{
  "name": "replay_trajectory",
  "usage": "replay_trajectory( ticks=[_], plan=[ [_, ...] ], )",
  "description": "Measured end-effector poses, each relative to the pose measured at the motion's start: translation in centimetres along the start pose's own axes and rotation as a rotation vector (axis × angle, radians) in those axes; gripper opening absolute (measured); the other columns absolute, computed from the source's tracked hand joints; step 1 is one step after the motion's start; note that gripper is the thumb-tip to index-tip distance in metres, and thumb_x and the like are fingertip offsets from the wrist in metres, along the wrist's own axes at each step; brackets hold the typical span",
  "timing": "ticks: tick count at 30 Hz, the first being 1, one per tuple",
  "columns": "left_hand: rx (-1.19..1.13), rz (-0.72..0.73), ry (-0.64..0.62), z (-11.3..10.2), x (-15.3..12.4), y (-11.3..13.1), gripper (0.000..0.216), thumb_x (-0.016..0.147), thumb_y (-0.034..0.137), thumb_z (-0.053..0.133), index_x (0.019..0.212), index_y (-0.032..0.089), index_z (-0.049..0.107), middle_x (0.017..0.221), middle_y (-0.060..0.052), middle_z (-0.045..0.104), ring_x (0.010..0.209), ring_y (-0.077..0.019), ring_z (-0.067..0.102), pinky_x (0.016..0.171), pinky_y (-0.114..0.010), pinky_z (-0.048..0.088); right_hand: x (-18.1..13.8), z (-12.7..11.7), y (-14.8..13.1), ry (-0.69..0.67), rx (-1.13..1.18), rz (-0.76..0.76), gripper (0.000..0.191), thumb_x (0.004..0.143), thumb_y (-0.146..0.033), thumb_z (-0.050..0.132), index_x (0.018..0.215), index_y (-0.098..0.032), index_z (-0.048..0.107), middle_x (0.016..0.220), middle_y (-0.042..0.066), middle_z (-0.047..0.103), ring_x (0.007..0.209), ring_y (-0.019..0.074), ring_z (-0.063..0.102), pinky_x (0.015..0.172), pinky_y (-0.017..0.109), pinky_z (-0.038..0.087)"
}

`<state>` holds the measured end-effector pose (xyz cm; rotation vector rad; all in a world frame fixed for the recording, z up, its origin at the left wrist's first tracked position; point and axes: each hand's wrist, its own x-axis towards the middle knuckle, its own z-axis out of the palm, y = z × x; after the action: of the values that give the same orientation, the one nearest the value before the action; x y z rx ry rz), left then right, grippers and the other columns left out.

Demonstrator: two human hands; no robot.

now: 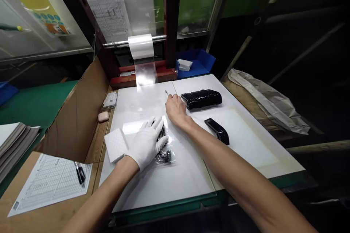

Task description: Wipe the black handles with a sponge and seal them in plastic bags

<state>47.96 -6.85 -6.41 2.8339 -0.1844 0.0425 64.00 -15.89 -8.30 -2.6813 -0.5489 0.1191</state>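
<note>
My left hand (147, 142), in a white glove, lies flat with fingers spread on a black plastic part inside a clear film bag (164, 149) on the white work table (240, 142). My bare right hand (175, 108) is closed around a thin pen-like tool (166, 94), its tip pointing away near the film. A roll of clear film (141, 46) hangs on a bar at the back, its sheet (146, 74) running down onto the table.
A long black glossy part (201, 98) and a smaller black part (218, 131) lie right of my hands. A white foam pad (116, 144), a small beige block (103, 116), a paper form with a pen (80, 173), a blue bin (195, 62) and crumpled wrapping (269, 100) surround the table.
</note>
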Motion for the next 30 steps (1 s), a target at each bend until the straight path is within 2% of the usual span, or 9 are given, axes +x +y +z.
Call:
replay_trajectory(
  ticks=[3, 5, 11, 15, 18, 20, 24, 27, 30],
  plan=[
    [0.030, -0.019, -0.025, 0.7, 0.3, -0.2, 0.053, 0.098, 0.028, 0.057, 0.147, 0.012, 0.043, 0.154, -0.018, 0.046, 0.140, -0.0379, 0.042, 0.116, -0.056, 0.037, 0.9, -0.3, -0.1, -0.095, -0.021, 0.023, 0.035, 0.098, -0.038, 0.065, 0.123, -0.014, 0.062, 0.125, 0.011, 0.063, 0.111, 0.0247, 0.064, 0.096, 0.046, 0.054],
    [0.043, -0.033, -0.028, 0.6, 0.3, 0.0, 0.052, 0.096, 0.029, 0.061, 0.143, 0.012, 0.048, 0.149, -0.017, 0.052, 0.140, -0.0394, 0.042, 0.115, -0.056, 0.038, 1.3, -0.7, -0.1, -0.141, -0.032, 0.025, 0.033, 0.097, -0.037, 0.066, 0.120, -0.013, 0.063, 0.121, 0.011, 0.064, 0.107, 0.0235, 0.065, 0.094, 0.044, 0.056],
    [0.049, -0.048, -0.004, -0.2, 0.6, 0.7, 0.043, 0.088, 0.031, 0.072, 0.127, 0.018, 0.059, 0.132, -0.013, 0.064, 0.137, -0.0396, 0.047, 0.112, -0.057, 0.042, 2.7, -0.5, -1.0, -0.088, -0.048, 0.058, 0.038, 0.098, -0.038, 0.064, 0.128, -0.015, 0.059, 0.131, 0.012, 0.060, 0.114, 0.0257, 0.062, 0.097, 0.047, 0.054],
    [0.004, -0.073, 0.072, -0.9, 1.2, -0.1, 0.058, 0.084, 0.034, 0.077, 0.136, 0.020, 0.055, 0.134, -0.013, 0.065, 0.141, -0.0372, 0.045, 0.114, -0.054, 0.043, 4.1, -0.5, -1.2, -0.096, -0.028, 0.065, 0.035, 0.099, -0.039, 0.064, 0.124, -0.015, 0.061, 0.122, 0.010, 0.064, 0.106, 0.0231, 0.065, 0.092, 0.044, 0.057],
    [-0.052, -0.169, 0.205, -2.6, 2.4, -2.8, 0.061, 0.093, 0.035, 0.066, 0.147, 0.017, 0.045, 0.146, -0.016, 0.056, 0.144, -0.0335, 0.043, 0.118, -0.051, 0.040, 5.0, -2.2, -0.4, -0.114, 0.001, 0.001, 0.031, 0.100, -0.040, 0.061, 0.119, -0.015, 0.062, 0.111, 0.007, 0.067, 0.093, 0.0188, 0.068, 0.083, 0.038, 0.059],
    [-0.094, -0.243, 0.289, -3.7, 3.7, -5.5, 0.064, 0.097, 0.034, 0.061, 0.152, 0.013, 0.038, 0.153, -0.019, 0.049, 0.144, -0.0319, 0.044, 0.120, -0.050, 0.037, 5.6, -4.1, 0.2, -0.111, 0.015, -0.105, 0.030, 0.101, -0.040, 0.059, 0.118, -0.015, 0.062, 0.108, 0.006, 0.068, 0.089, 0.0175, 0.068, 0.081, 0.037, 0.059],
    [-0.183, -0.236, 0.314, -4.4, 6.6, -10.6, 0.077, 0.089, 0.028, 0.071, 0.155, 0.012, 0.034, 0.158, -0.017, 0.042, 0.148, -0.0272, 0.039, 0.123, -0.039, 0.032, 6.5, -6.7, 0.1, -0.100, -0.006, -0.409, 0.022, 0.099, -0.035, 0.062, 0.112, -0.017, 0.066, 0.111, 0.005, 0.067, 0.100, 0.0196, 0.065, 0.093, 0.042, 0.053],
    [-0.237, -0.192, 0.265, -3.1, 8.2, -12.9, 0.075, 0.084, 0.025, 0.077, 0.150, 0.017, 0.043, 0.159, -0.015, 0.042, 0.144, -0.0295, 0.044, 0.119, -0.044, 0.039, 7.0, -5.6, -1.1, -0.124, -0.058, -0.561, 0.013, 0.098, -0.026, 0.063, 0.107, -0.018, 0.069, 0.110, 0.004, 0.067, 0.098, 0.0186, 0.064, 0.093, 0.040, 0.051],
    [-0.261, -0.195, 0.231, -1.5, 8.6, -14.2, 0.051, 0.092, 0.034, 0.070, 0.138, 0.019, 0.056, 0.147, -0.013, 0.054, 0.130, -0.0312, 0.056, 0.108, -0.054, 0.047, 7.5, -2.5, -2.3, -0.135, -0.107, -0.623, 0.015, 0.099, -0.024, 0.060, 0.110, -0.019, 0.069, 0.110, 0.004, 0.067, 0.095, 0.0184, 0.063, 0.089, 0.038, 0.051]
  ],
)
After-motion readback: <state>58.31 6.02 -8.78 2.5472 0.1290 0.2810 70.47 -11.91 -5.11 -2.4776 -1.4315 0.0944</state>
